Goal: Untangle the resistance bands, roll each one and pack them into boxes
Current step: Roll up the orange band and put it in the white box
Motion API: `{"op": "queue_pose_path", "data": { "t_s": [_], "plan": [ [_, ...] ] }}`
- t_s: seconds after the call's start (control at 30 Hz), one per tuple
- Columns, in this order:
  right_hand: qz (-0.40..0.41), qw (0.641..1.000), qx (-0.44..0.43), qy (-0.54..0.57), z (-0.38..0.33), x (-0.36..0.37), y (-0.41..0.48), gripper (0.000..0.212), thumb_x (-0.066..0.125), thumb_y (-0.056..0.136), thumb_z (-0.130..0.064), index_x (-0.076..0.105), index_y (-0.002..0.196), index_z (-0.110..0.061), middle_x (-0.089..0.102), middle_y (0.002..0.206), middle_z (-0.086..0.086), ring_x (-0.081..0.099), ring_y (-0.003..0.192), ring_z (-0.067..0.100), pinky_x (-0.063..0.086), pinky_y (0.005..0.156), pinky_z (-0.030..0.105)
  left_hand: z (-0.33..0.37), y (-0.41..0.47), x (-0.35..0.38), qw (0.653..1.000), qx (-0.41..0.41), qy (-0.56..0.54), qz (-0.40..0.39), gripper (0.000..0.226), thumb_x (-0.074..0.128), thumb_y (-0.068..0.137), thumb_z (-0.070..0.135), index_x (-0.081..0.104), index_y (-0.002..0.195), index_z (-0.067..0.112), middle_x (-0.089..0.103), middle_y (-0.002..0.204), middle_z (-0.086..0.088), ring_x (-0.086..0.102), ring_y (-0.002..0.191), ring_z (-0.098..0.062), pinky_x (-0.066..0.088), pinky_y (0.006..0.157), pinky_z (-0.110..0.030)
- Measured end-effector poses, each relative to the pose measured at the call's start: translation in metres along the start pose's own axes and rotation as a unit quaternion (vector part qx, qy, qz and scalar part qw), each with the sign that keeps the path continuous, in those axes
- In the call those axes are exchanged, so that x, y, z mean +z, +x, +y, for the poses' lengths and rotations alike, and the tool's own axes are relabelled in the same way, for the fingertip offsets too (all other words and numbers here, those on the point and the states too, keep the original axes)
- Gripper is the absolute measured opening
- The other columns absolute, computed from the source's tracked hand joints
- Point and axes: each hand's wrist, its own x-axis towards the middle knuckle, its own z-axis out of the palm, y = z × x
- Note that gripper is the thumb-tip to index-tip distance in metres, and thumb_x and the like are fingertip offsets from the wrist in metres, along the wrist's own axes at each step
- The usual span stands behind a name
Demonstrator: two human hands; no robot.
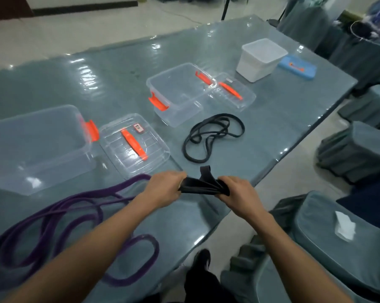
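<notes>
My left hand [164,185] and my right hand [239,190] each grip one end of a wide black band [203,185], folded into a short bundle just above the table's near edge. One loop of it sticks up between the hands. A thin black band [214,136] lies in loose loops on the table beyond my hands. A thick purple band [60,217] sprawls in coils at the near left, partly under my left forearm. Two clear boxes with orange latches stand open: one at the left [32,147], one in the middle [180,95].
A clear lid with an orange handle [134,146] lies beside the left box, another lid [232,90] beside the middle box. A white tub [261,59] and a blue lid [297,67] sit at the far right. Covered chairs [337,232] stand right of the glossy table [119,62].
</notes>
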Motion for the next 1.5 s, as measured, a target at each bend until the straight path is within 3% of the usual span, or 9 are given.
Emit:
{"op": "queue_pose_path", "data": {
  "t_s": [0.3,0.43,0.53,0.7,0.8,0.93,1.17,1.3,1.5],
  "plan": [
    [-0.027,0.996,-0.079,0.041,0.105,-0.014,0.075,0.035,0.070,0.084,-0.043,0.061,0.114,-0.027,0.066,0.094,-0.006,0.061,0.088,0.020,0.048,0.073,0.037,0.042,0.085,0.006,0.995,-0.091,-0.022,-0.027,0.021,0.058,0.082,0.026,0.046,0.099,0.029,0.065,0.108,0.002,0.064,0.100,-0.028,0.050,0.072,-0.037],
    [-0.045,0.993,-0.098,0.051,0.162,-0.032,0.121,0.030,0.071,0.082,-0.039,0.062,0.107,-0.025,0.068,0.096,-0.003,0.062,0.090,0.022,0.049,0.075,0.037,0.080,0.131,0.003,0.991,-0.128,-0.041,-0.012,0.012,0.055,0.086,0.029,0.044,0.091,0.029,0.063,0.095,0.005,0.062,0.087,-0.024,0.038,0.063,-0.031],
    [-0.045,0.991,-0.121,0.039,0.192,-0.041,0.151,0.027,0.071,0.080,-0.036,0.063,0.102,-0.024,0.070,0.097,-0.001,0.064,0.091,0.025,0.049,0.077,0.038,0.099,0.159,0.009,0.985,-0.164,-0.055,0.000,0.013,0.056,0.085,0.029,0.043,0.089,0.030,0.057,0.088,0.009,0.056,0.078,-0.018,0.042,0.060,-0.032],
    [-0.031,0.989,-0.144,0.010,0.227,-0.020,0.177,0.042,0.073,0.079,-0.040,0.062,0.116,-0.025,0.068,0.104,0.001,0.063,0.099,0.027,0.045,0.082,0.040,0.106,0.185,0.038,0.984,-0.162,-0.006,0.080,0.036,0.070,0.076,0.035,0.059,0.110,0.026,0.061,0.122,0.003,0.055,0.116,-0.024,0.052,0.085,-0.044],
    [-0.053,0.988,-0.142,0.004,0.239,0.004,0.175,0.065,0.075,0.079,-0.043,0.055,0.135,-0.018,0.060,0.131,0.006,0.055,0.121,0.031,0.040,0.101,0.045,0.115,0.181,0.061,0.981,-0.160,0.049,0.096,0.057,0.078,0.071,0.035,0.060,0.123,0.020,0.052,0.144,-0.003,0.044,0.137,-0.028,0.045,0.098,-0.047],
    [-0.120,0.983,-0.137,-0.031,0.252,0.029,0.160,0.093,0.063,0.086,-0.059,0.021,0.157,-0.017,0.023,0.163,0.004,0.018,0.151,0.023,0.008,0.124,0.044,0.122,0.165,0.090,0.981,-0.169,0.092,0.008,0.088,0.077,0.074,0.049,0.042,0.149,0.019,0.043,0.155,-0.006,0.036,0.145,-0.028,0.040,0.109,-0.050],
    [-0.083,0.985,-0.151,-0.021,0.253,0.020,0.162,0.093,0.049,0.090,-0.067,0.010,0.159,-0.019,0.014,0.166,0.002,0.008,0.154,0.019,0.001,0.125,0.044,0.120,0.163,0.084,0.979,-0.145,0.140,-0.027,0.076,0.065,0.083,0.057,0.045,0.147,0.020,0.042,0.155,-0.008,0.034,0.147,-0.028,0.035,0.112,-0.054],
    [-0.039,0.991,-0.125,0.026,0.244,0.015,0.152,0.077,0.052,0.097,-0.051,0.023,0.157,-0.012,0.028,0.162,0.006,0.022,0.151,0.022,0.010,0.123,0.044,0.126,0.159,0.082,0.982,-0.108,0.155,-0.025,0.071,0.069,0.079,0.057,0.056,0.138,0.018,0.053,0.146,-0.009,0.043,0.141,-0.030,0.041,0.109,-0.052],
    [0.028,0.989,-0.143,0.013,0.219,0.011,0.132,0.050,0.064,0.092,-0.024,0.053,0.139,-0.010,0.046,0.150,0.014,0.045,0.138,0.029,0.039,0.113,0.050,0.128,0.142,0.078,0.984,-0.090,0.155,-0.015,0.067,0.065,0.083,0.053,0.054,0.139,0.019,0.051,0.148,-0.006,0.041,0.142,-0.029,0.042,0.109,-0.050]
  ]
}}
